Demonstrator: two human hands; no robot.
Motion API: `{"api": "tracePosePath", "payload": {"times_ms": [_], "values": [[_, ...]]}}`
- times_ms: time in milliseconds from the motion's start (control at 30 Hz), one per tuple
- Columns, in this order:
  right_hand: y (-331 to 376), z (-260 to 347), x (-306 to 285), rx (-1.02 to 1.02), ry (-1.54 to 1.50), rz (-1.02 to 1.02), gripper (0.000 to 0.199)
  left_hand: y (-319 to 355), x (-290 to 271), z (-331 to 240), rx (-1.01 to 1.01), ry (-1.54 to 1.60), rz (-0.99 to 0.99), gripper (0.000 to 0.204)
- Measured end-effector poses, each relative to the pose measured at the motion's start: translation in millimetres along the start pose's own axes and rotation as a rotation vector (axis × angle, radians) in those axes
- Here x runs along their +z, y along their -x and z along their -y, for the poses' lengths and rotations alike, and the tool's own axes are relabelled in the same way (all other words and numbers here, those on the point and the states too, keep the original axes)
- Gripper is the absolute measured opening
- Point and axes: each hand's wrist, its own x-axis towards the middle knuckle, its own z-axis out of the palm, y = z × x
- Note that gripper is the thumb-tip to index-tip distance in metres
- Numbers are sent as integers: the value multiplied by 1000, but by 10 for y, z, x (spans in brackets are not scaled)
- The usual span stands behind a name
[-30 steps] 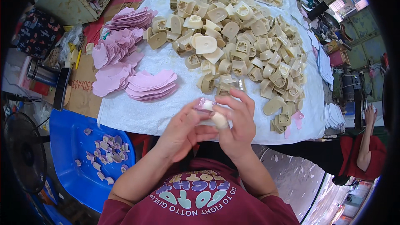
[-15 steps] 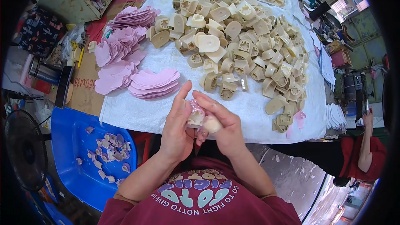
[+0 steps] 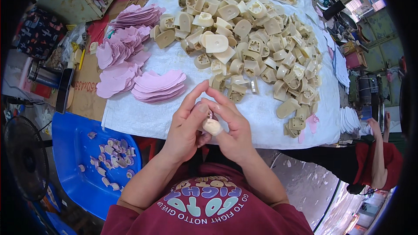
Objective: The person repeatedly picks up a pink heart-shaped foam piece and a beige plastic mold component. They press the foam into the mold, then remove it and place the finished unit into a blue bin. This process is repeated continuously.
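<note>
Pinkish piece [image 3: 210, 114], mostly out of sight between the hands [image 3: 183, 127]

Black fan [image 3: 27, 159] far left; yellow stick [image 3: 82, 59] near cardboard [image 3: 91, 104]; dark slab [image 3: 64, 90], possibly phone.

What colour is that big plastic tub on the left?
Bright blue all over; the big plastic tub shows best in the head view.

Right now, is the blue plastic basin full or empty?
Partly filled: purple-trimmed shoe heels cover only some of the basin.
</note>
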Motion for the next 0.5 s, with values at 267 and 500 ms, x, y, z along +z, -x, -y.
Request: {"api": "tracePosePath", "payload": {"times_ms": [267,500], "values": [[-29,54,-191,-34,136,55,48,59,10,-113,-101,355,154,73],[7,159,-70,246,-600,6,46,65,-84,5,-35,266,166,90]]}}
